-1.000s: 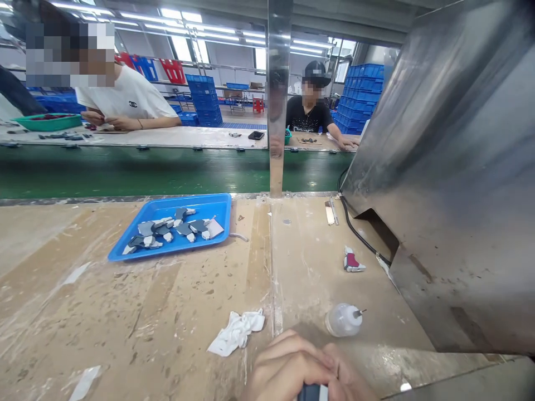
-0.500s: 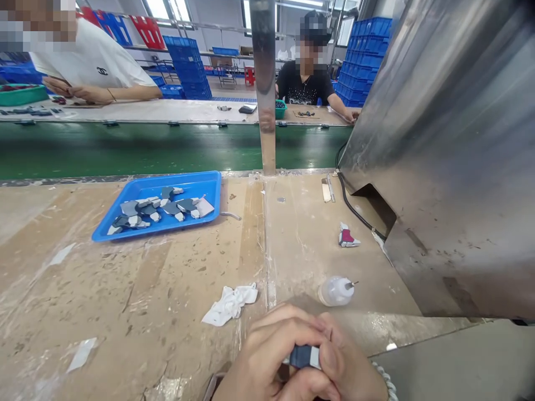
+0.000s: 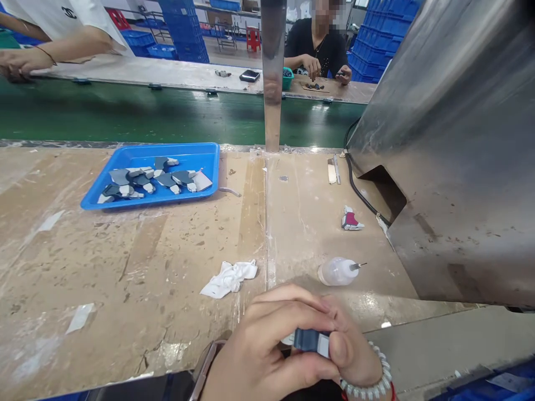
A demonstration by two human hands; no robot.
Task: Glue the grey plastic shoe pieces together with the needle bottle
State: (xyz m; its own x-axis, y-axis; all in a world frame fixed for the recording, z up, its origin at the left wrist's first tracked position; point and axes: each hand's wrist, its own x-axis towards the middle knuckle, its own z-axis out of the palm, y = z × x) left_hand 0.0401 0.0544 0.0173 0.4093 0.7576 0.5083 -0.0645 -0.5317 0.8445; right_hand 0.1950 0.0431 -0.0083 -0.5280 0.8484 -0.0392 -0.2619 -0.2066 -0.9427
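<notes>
A small dark blue-grey and white plastic part is held low in front of me, over the table's near edge. My left hand is closed round it, fingers over the top and thumb below. From the right, my right hand presses its thumb against the white end; its other fingers are mostly hidden. Beyond my hands lie a crumpled white cloth or tissue and a clear squeeze bottle on its side, with a thin metal nozzle pointing right. Farther off is a magenta, grey and white part.
A blue tray with several grey-and-white parts stands at left. A metal housing with a black cable rises at right. A metal post stands before the green conveyor belt. Two people sit across it.
My view has tilted down, so the table things sit higher. Both hands keep the part, which has turned slightly. The left co-worker's hands moved left; the other's hands came together over the parts.
</notes>
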